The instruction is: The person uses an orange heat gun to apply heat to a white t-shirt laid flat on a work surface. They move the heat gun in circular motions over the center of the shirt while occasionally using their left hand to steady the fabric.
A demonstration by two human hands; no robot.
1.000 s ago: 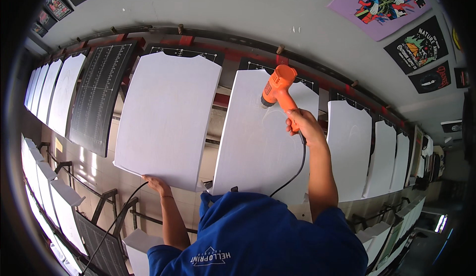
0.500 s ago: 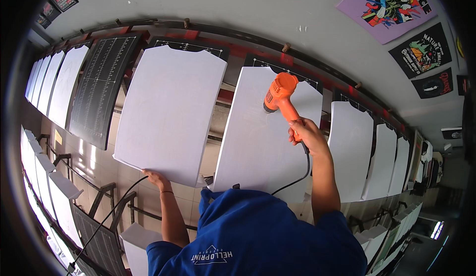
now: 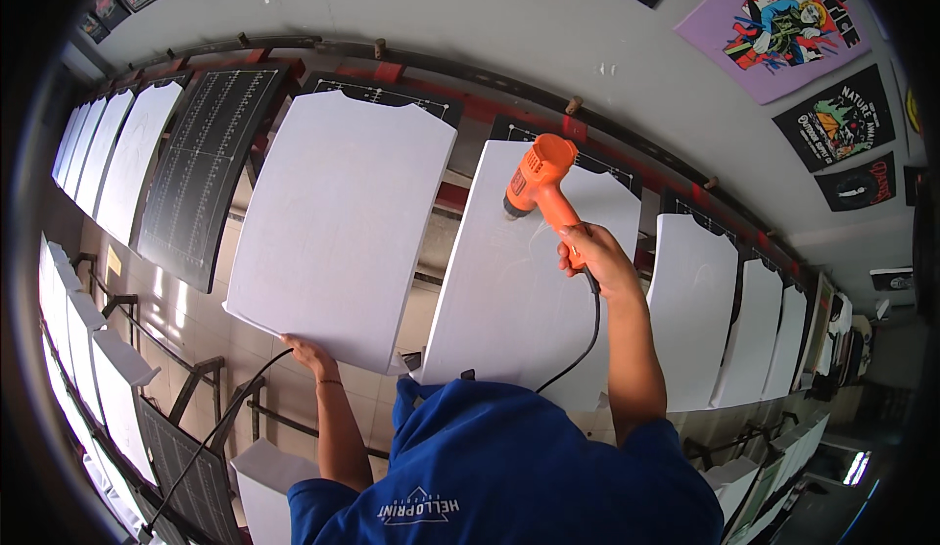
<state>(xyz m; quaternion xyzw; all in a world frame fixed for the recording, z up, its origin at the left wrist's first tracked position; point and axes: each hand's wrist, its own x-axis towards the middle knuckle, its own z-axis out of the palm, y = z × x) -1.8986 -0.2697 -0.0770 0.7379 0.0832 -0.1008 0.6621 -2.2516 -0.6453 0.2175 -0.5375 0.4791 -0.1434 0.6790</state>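
My right hand [image 3: 599,259] is wrapped round the handle of an orange heat gun [image 3: 541,178], its nozzle angled down-left over the upper part of a white shirt panel [image 3: 519,300] laid on a dark board. Faint lines show on that panel near the gun. The gun's cord [image 3: 592,339] runs down toward my blue shirt. My left hand [image 3: 309,355] is closed at the lower edge of the neighbouring white shirt panel [image 3: 338,222], with a black cable [image 3: 220,426] coming out of it toward the lower left. Its fingertips are partly hidden.
More white panels [image 3: 690,300] on boards line the rack to the right and far left. A bare black board [image 3: 208,168] with white markings stands left. Behind runs a dark rail [image 3: 470,70] with pegs. Another row of boards [image 3: 181,457] lies at lower left. Prints [image 3: 774,31] hang on the wall.
The heat gun in my right hand has shifted slightly left and up over the same panel. My left hand stays at the left panel's lower edge.
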